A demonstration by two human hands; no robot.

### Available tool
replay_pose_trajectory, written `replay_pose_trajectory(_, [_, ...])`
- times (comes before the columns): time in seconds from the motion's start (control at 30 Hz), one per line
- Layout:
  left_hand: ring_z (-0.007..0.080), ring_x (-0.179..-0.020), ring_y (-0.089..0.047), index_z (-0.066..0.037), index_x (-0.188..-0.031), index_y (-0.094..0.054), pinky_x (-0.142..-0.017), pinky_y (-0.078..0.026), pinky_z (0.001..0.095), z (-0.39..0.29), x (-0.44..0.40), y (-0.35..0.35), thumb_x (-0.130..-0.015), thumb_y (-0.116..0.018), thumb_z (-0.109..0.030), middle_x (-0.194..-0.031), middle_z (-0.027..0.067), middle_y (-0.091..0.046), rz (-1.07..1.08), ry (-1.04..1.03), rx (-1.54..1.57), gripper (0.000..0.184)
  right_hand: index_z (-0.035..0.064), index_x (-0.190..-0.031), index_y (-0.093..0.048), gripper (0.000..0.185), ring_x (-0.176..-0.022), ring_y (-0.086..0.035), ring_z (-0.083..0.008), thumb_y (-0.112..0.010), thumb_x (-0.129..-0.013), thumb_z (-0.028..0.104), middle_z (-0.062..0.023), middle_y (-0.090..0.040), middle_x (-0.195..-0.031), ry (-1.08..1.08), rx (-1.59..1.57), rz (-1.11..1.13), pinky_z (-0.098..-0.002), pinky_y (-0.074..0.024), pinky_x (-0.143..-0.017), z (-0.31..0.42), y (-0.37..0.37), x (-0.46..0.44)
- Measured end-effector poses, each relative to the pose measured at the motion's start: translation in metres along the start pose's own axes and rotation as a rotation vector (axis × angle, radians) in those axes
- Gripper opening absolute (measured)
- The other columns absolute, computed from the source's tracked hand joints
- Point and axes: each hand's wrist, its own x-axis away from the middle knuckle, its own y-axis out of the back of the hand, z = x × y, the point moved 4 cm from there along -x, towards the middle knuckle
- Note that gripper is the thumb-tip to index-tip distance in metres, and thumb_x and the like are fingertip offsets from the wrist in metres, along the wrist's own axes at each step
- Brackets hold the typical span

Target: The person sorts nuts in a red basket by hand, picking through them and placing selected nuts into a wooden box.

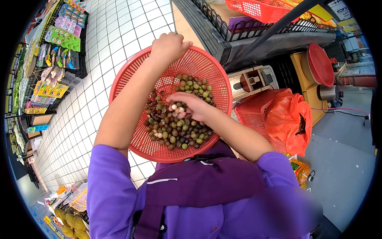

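A round red plastic basket holds many small round fruits, green, brown and dark. My left hand grips the far rim of the basket, its fingers bent over the edge. Inside the basket, my right hand is among the fruits with curled fingers around a few small fruits, some of them pale. The near side of the basket is close to my body.
Shelves with colourful packaged goods stand at the left. At the right are a red-orange plastic bag, a red crate, a red lid-like bowl and an oil bottle. A counter edge lies beyond the basket.
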Motion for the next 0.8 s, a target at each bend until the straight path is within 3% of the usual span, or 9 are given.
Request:
replay_pose_trajectory(0.03, [0.0279, -0.083, -0.058, -0.004, -0.088, -0.063, -0.067, -0.049, 0.0416, -0.001, 0.000, 0.000, -0.085, -0.044, -0.046, -0.086, 0.0128, -0.060, -0.001, -0.004, 0.000, 0.046, 0.0025, -0.105, -0.051, 0.030, -0.066, -0.057, -0.0162, -0.043, -0.090, 0.028, -0.0140, -0.058, -0.092, -0.030, -0.198, 0.086, -0.0240, -0.0485, -0.053, 0.002, 0.001, 0.004])
replay_pose_trajectory(0.1, [0.0281, -0.083, -0.058, -0.005, -0.088, -0.063, -0.067, -0.049, 0.0418, -0.001, 0.000, 0.000, -0.085, -0.044, -0.046, -0.084, 0.0129, -0.060, -0.011, -0.007, 0.001, 0.046, 0.0020, -0.106, -0.051, 0.034, -0.082, -0.060, -0.0245, -0.040, -0.091, 0.031, -0.0160, -0.057, -0.099, -0.008, -0.419, 0.051, -0.0383, -0.0524, -0.073, 0.006, -0.002, 0.019])
replay_pose_trajectory(0.13, [0.0281, -0.083, -0.058, -0.005, -0.088, -0.063, -0.067, -0.049, 0.0418, 0.000, 0.001, -0.002, -0.085, -0.044, -0.046, -0.084, 0.0129, -0.060, -0.011, -0.010, 0.001, 0.046, 0.0020, -0.106, -0.051, 0.034, -0.082, -0.060, -0.0245, -0.040, -0.091, 0.031, -0.0160, -0.057, -0.099, -0.006, -0.421, 0.049, -0.0383, -0.0524, -0.073, 0.006, 0.000, 0.021])
replay_pose_trajectory(0.2, [0.0283, -0.076, -0.057, -0.003, -0.076, -0.060, -0.062, -0.047, 0.0413, 0.001, 0.002, -0.002, -0.085, -0.044, -0.048, -0.076, 0.0133, -0.058, -0.103, -0.025, 0.023, 0.049, 0.0007, -0.114, -0.047, 0.041, -0.099, -0.056, -0.0335, -0.036, -0.092, 0.034, -0.0199, -0.054, -0.107, 0.025, -0.550, 0.198, -0.0482, -0.0456, -0.086, 0.007, -0.001, 0.026])
replay_pose_trajectory(0.43, [0.0280, -0.073, -0.057, -0.003, -0.074, -0.060, -0.061, -0.046, 0.0409, 0.003, 0.002, -0.003, -0.084, -0.044, -0.048, -0.075, 0.0133, -0.058, -0.107, -0.008, 0.020, 0.049, 0.0000, -0.114, -0.046, 0.041, -0.101, -0.054, -0.0355, -0.036, -0.092, 0.033, -0.0208, -0.052, -0.110, 0.115, -0.507, 0.161, -0.0484, -0.0449, -0.087, 0.019, 0.009, 0.052])
replay_pose_trajectory(0.5, [0.0278, -0.070, -0.057, -0.003, -0.072, -0.060, -0.060, -0.046, 0.0406, 0.006, 0.002, -0.004, -0.084, -0.044, -0.048, -0.072, 0.0132, -0.058, -0.099, -0.013, 0.040, 0.050, 0.0008, -0.117, -0.044, 0.042, -0.107, -0.050, -0.0365, -0.035, -0.092, 0.033, -0.0226, -0.048, -0.118, 0.226, -0.406, 0.167, -0.0479, -0.0411, -0.091, 0.026, 0.017, 0.060])
replay_pose_trajectory(0.7, [0.0280, -0.063, -0.057, -0.002, -0.070, -0.059, -0.057, -0.045, 0.0401, 0.003, 0.002, -0.001, -0.085, -0.044, -0.047, -0.065, 0.0128, -0.057, -0.110, -0.014, 0.035, 0.051, 0.0041, -0.118, -0.045, 0.033, -0.102, -0.055, -0.0308, -0.045, -0.088, 0.017, -0.0199, -0.051, -0.115, 0.270, -0.319, 0.109, -0.0416, -0.0472, -0.086, 0.035, 0.031, 0.076])
replay_pose_trajectory(0.77, [0.0280, -0.079, -0.058, -0.004, -0.085, -0.061, -0.064, -0.049, 0.0413, 0.000, 0.001, 0.001, -0.086, -0.043, -0.047, -0.082, 0.0132, -0.058, 0.071, 0.041, 0.007, 0.047, 0.0047, -0.116, -0.046, 0.031, -0.102, -0.055, -0.0297, -0.046, -0.086, 0.012, -0.0194, -0.052, -0.113, 0.242, -0.337, 0.077, -0.0398, -0.0493, -0.084, 0.035, 0.032, 0.076])
replay_pose_trajectory(0.8, [0.0280, -0.079, -0.058, -0.004, -0.085, -0.061, -0.064, -0.049, 0.0413, -0.001, 0.000, 0.001, -0.086, -0.043, -0.047, -0.082, 0.0132, -0.058, 0.071, 0.040, 0.006, 0.047, 0.0047, -0.116, -0.046, 0.031, -0.102, -0.055, -0.0297, -0.046, -0.086, 0.012, -0.0194, -0.052, -0.113, 0.244, -0.337, 0.076, -0.0398, -0.0493, -0.084, 0.035, 0.033, 0.077])
